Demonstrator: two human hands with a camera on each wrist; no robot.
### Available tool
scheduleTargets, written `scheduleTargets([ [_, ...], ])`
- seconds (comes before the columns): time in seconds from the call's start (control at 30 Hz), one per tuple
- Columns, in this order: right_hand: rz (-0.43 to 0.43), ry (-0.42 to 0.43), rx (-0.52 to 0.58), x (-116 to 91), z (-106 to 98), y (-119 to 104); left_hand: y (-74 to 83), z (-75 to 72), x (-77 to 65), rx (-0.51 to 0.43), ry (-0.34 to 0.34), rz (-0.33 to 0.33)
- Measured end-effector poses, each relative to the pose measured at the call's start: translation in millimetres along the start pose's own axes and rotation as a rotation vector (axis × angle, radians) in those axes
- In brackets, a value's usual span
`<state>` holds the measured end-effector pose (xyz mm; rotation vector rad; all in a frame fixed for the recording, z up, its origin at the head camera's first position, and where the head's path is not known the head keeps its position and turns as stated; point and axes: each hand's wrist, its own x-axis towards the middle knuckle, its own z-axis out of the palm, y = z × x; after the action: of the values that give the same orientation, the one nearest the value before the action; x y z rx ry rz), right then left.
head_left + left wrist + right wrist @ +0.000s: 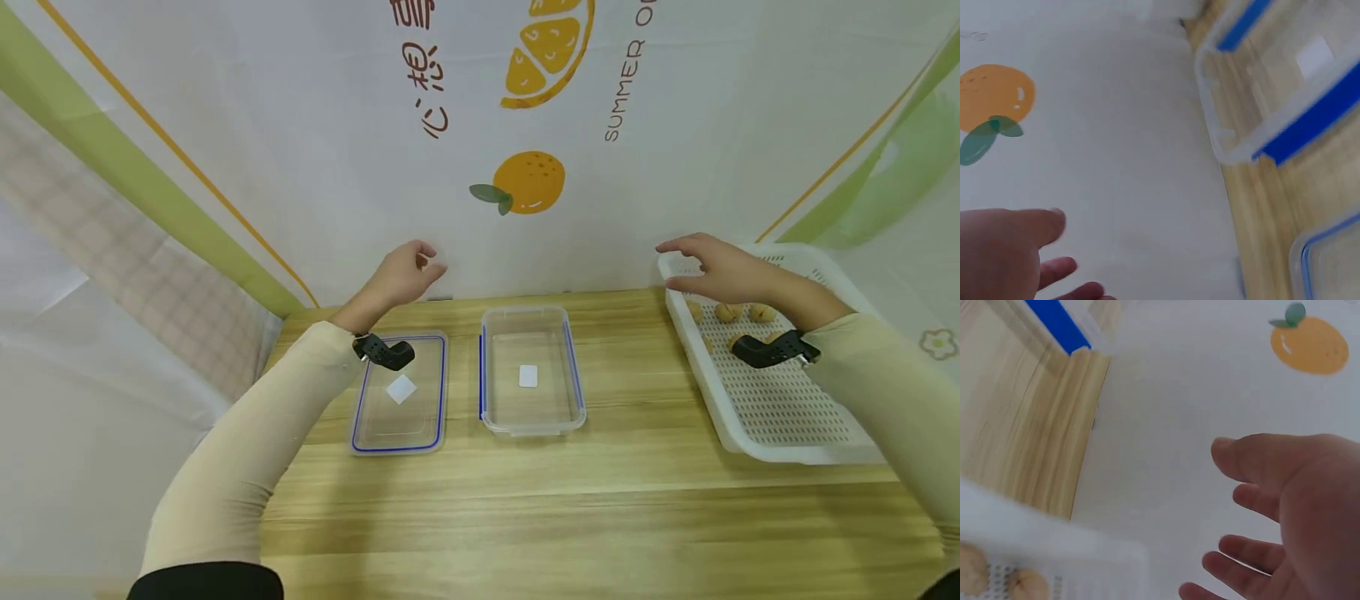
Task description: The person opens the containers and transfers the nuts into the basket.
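Observation:
My left hand (pixel 405 272) hovers past the table's far edge, above the clear lid, with relaxed fingers and nothing in its grasp. The lid (pixel 397 417), edged in blue, lies flat at the left and bears a white label. Beside it stands a clear plastic food container (pixel 528 371) without a cover, a white square visible at its bottom. Over the far left corner of the white perforated basket (pixel 712 400) floats my right hand (pixel 716 268), thumb and fingers apart, holding nothing. Several round tan walnuts (pixel 729 312) sit in the basket, partly hidden behind the right wrist.
The wooden table (pixel 525 517) ends at a white curtain (pixel 337 167) printed with oranges and lettering. A black wrist strap piece (pixel 386 352) juts from the left wrist, and a similar black piece (pixel 765 350) from the right one.

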<state>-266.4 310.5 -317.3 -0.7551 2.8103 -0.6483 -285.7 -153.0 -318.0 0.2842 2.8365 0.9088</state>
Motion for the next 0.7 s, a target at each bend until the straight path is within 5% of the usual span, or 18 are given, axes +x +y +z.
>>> scheduleTargets([
  [0.13, -0.023, 0.005, -0.044, 15, 3, -16, 9.4, 8.4, 8.9, 0.226, 0.091, 0.026],
  [0.4, 0.055, -0.016, -0.079, 39, 24, -38, 5.9, 41.5, 16.7, 0.403, 0.15, -0.029],
  [0.7, 0.13, 0.011, -0.123, 63, 60, -44, -12.1, 62.6, 25.7, 0.517, 0.064, -0.086],
])
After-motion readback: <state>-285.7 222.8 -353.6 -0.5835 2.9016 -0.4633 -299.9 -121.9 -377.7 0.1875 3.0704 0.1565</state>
